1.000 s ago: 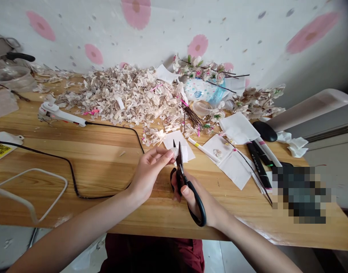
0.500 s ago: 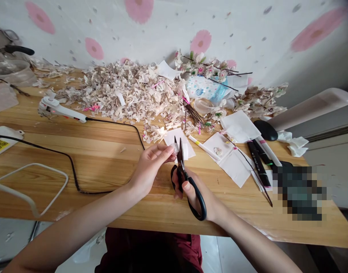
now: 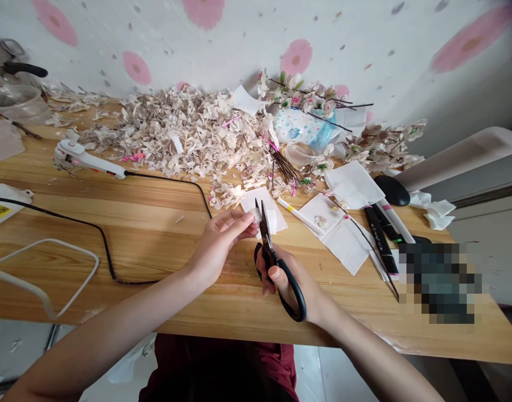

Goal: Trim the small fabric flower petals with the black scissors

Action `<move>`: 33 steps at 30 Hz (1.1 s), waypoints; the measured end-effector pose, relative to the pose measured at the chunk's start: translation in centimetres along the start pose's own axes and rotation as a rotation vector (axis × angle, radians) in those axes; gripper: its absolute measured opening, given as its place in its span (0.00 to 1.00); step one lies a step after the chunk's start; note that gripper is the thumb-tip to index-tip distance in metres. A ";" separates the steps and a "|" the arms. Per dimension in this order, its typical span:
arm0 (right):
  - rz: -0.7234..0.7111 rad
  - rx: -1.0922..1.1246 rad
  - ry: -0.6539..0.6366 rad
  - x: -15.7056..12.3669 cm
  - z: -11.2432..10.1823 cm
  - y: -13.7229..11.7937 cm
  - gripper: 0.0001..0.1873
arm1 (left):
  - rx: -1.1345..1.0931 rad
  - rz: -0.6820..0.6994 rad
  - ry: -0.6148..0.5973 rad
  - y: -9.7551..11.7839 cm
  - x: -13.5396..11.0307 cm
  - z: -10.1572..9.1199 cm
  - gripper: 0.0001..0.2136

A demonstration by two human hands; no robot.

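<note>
Between thumb and fingertips, my left hand (image 3: pixel 224 237) pinches a small whitish piece (image 3: pixel 254 214), thin like paper or a petal. My right hand (image 3: pixel 291 279) has its fingers through the handles of black-handled scissors (image 3: pixel 269 248). The blades point away from me, a little apart, right beside the whitish piece; whether they touch it I cannot tell. Under and behind the blades lie white paper sheets (image 3: pixel 247 198) on the wooden table (image 3: pixel 155 240). Part of the pinched piece is hidden by my fingers.
A large heap of pale scraps (image 3: pixel 180 131) lies along the wall. Flowering twigs (image 3: pixel 306 95) rest on a wipes pack (image 3: pixel 300 125). To the left is a white glue gun (image 3: pixel 88 159) with a black cord (image 3: pixel 107 251). Black markers (image 3: pixel 380 240) and a blurred dark object (image 3: pixel 442 285) lie right.
The scissors have shifted slightly right and their blades have come closer together. My left hand still pinches the whitish piece in nearly the same spot.
</note>
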State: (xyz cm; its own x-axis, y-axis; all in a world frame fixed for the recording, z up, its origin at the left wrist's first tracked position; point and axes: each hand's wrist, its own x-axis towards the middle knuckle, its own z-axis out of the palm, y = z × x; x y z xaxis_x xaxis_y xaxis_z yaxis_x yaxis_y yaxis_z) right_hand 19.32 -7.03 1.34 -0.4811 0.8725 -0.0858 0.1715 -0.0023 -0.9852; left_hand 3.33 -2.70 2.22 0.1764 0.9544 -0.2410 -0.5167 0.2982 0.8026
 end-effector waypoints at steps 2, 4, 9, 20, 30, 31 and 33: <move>0.009 0.019 -0.003 0.0 0.0 -0.1 0.31 | 0.004 0.002 0.003 0.1 0.0 0.1 0.10; 0.022 0.037 -0.008 0.1 -0.1 -0.3 0.31 | 0.012 0.002 0.016 0.2 0.0 0.1 0.10; 0.050 0.036 -0.003 0.1 -0.2 -0.8 0.32 | 0.051 0.025 0.033 0.2 0.1 0.0 0.11; 0.085 0.061 -0.010 0.2 -0.2 -1.0 0.32 | 0.082 0.079 0.088 0.4 0.5 -0.1 0.12; 0.109 0.069 0.014 0.2 -0.2 -1.1 0.32 | 0.108 0.082 0.092 0.7 0.3 -0.2 0.10; 0.112 0.072 0.014 0.2 -0.3 -1.1 0.31 | 0.112 0.090 0.093 0.8 0.3 -0.2 0.10; 0.120 0.077 0.013 0.2 -0.3 -1.2 0.32 | 0.122 0.111 0.094 0.8 0.4 -0.4 0.09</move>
State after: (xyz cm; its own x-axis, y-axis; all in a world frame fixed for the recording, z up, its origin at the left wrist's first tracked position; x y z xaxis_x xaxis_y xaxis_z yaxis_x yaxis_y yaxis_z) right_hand 19.27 -6.73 2.56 -0.4500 0.8699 -0.2022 0.1606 -0.1439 -0.9765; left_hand 2.63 -2.06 2.56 0.0422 0.9803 -0.1930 -0.4223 0.1925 0.8858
